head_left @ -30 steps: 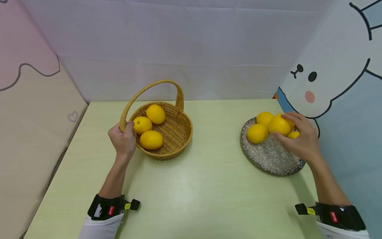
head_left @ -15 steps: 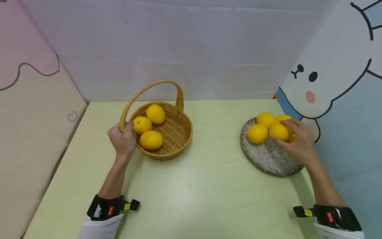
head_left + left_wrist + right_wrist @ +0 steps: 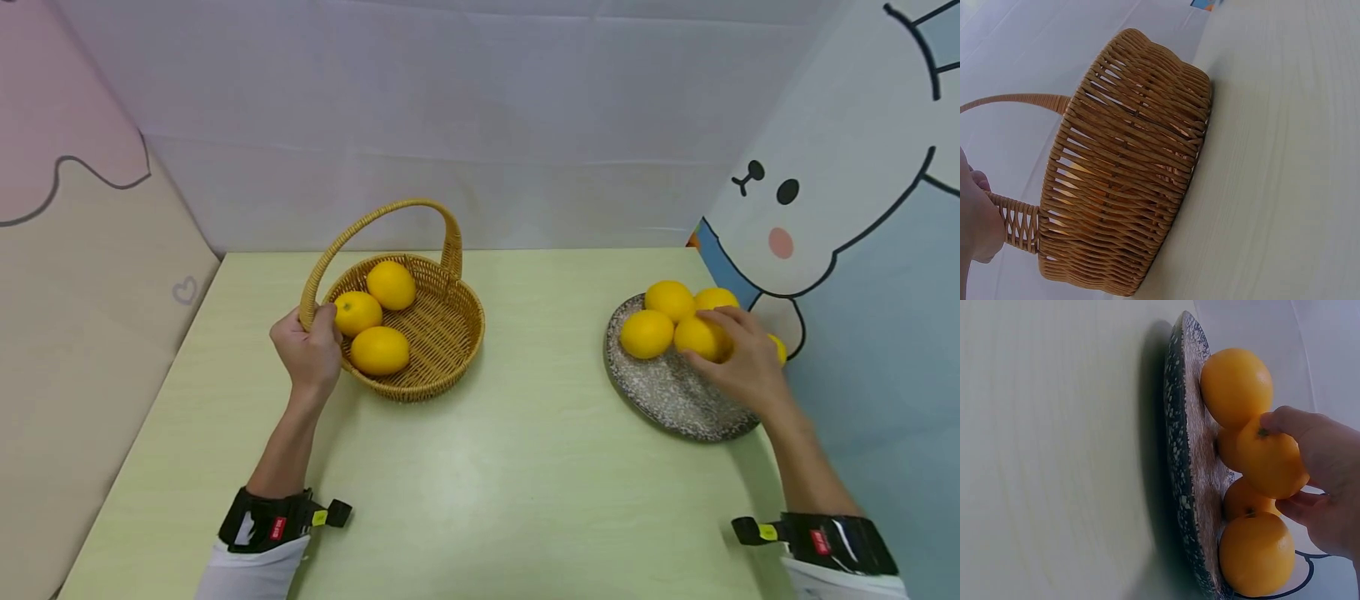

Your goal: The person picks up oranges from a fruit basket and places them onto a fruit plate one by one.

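My left hand (image 3: pixel 309 350) grips the near-left base of the handle of a woven wicker basket (image 3: pixel 446 354), which stands on the table. Three yellow lemons (image 3: pixel 380 351) lie on the basket's left side. On the right, my right hand (image 3: pixel 742 358) holds a lemon (image 3: pixel 701 337) between thumb and fingers over a round speckled stone-look plate (image 3: pixel 667 400). In the right wrist view the held lemon (image 3: pixel 1271 457) sits in front of the others, thumb near its stem end. Several more lemons (image 3: pixel 647 334) rest around it on the plate, one partly hidden behind my hand.
A pale green table (image 3: pixel 495 467) lies under both containers, with a wide stretch of its surface between them. A white sheet (image 3: pixel 495 125) hangs behind it. At the right rises a panel with a cartoon face (image 3: pixel 832 200), close to the plate.
My right hand has lowered and shifted slightly left with the lemon. Another lemon now shows at the plate's right edge beyond the hand. The left hand and basket stay put.
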### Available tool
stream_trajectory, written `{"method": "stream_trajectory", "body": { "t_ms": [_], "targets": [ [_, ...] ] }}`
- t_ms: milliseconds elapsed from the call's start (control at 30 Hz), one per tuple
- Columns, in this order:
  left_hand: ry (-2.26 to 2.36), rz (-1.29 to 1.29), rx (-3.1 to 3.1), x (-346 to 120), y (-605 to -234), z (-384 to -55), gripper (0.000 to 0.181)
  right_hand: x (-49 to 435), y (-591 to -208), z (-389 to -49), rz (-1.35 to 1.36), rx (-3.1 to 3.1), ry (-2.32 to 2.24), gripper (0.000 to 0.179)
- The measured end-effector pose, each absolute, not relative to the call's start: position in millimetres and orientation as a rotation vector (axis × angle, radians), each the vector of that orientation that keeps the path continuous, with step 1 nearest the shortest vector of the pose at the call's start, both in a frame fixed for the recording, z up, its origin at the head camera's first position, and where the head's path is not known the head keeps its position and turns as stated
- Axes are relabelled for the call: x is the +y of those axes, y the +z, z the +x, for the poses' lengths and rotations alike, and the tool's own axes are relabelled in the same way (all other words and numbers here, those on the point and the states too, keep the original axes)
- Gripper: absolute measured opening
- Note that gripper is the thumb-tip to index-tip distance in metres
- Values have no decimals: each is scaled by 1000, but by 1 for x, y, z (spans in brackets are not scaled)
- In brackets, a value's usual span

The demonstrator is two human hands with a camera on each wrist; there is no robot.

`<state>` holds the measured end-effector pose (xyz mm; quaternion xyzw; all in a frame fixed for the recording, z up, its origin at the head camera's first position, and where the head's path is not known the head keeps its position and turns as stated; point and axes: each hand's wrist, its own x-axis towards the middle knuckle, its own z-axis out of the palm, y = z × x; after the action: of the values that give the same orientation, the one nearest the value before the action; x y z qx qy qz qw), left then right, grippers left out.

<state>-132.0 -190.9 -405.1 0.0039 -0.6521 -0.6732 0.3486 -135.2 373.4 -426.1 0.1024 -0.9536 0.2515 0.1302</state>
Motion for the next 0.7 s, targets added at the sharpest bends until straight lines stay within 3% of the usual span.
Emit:
{"method": "stream_trajectory", "body": {
  "t_ms": [700],
  "targets": [
    [-1748,1,-1688,-191,-406,-132,44,371,-439,-135,367,-2875,589,64]
  ]
}}
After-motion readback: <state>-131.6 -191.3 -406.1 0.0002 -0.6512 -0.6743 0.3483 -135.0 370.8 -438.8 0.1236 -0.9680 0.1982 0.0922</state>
